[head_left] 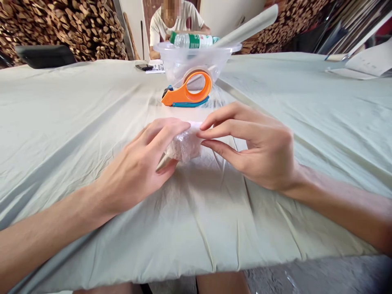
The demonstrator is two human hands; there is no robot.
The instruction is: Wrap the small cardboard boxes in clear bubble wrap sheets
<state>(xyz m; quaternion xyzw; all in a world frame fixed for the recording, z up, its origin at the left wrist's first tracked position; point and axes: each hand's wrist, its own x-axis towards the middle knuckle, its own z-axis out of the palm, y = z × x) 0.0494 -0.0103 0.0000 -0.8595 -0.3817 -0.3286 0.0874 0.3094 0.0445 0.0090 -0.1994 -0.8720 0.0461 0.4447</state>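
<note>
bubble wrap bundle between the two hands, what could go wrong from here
1. Only the fingertips of the left hand and right hand press the bubble wrap bundle, so the wrap may spring open.
2. The orange tape dispenser lies beyond both hands; reaching for it probably frees one side.
3. The wrinkled table cloth could let the bundle slide.
</note>
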